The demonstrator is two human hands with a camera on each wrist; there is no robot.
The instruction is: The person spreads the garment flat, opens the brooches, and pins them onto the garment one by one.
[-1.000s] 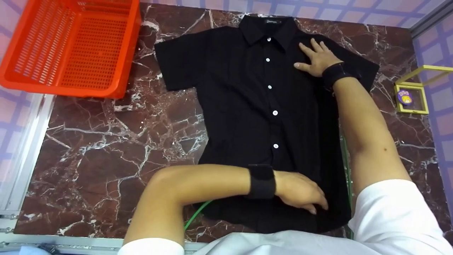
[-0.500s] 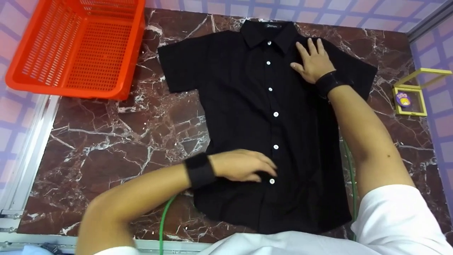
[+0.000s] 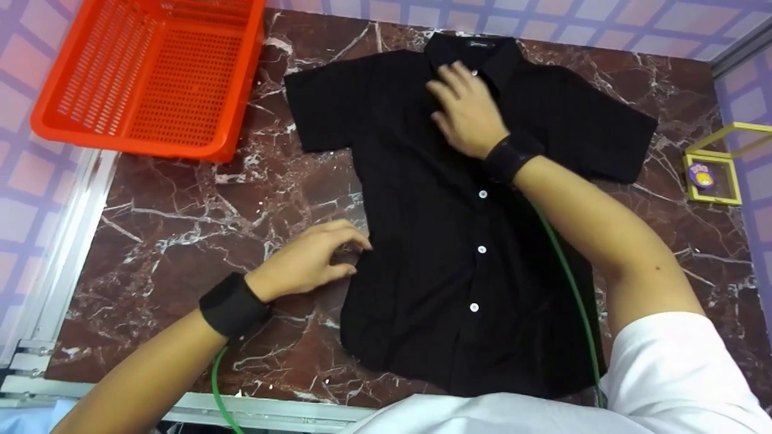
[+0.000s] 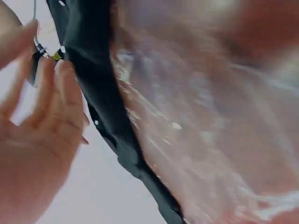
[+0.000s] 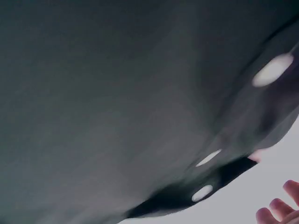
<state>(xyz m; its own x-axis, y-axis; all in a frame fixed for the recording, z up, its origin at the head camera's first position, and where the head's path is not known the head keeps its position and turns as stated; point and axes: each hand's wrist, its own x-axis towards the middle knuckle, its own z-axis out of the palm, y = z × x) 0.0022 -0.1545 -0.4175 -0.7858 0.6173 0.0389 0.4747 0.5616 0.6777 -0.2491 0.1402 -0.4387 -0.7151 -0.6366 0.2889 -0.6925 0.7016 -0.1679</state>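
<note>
A black short-sleeved button shirt [image 3: 416, 199] lies front up and spread out, its collar [image 3: 506, 60] at the far end. My left hand [image 3: 307, 256] is at the shirt's left side edge, thumb and fingers apart and slightly bent. Whether its fingertips touch the cloth I cannot tell. In the left wrist view, this hand [image 4: 42, 126] has nothing in its palm, with the shirt [image 4: 100, 79] beyond it. My right hand [image 3: 469, 114] is over the upper chest just below the collar, fingers extended. The right wrist view shows its fingertips [image 5: 280, 210] and several white buttons [image 5: 273, 71].
A red plastic basket [image 3: 238, 114] stands at the back left of the brown marbled tabletop [image 3: 181, 241]. On the right is a small yellow frame [image 3: 711, 199] with a purple badge [image 3: 701, 176]. Green cords [image 3: 573, 283] run from both wristbands.
My left hand has swept left from the shirt's lower right, across the front, to its left side edge. My right hand has moved left from the right shoulder to below the collar.
</note>
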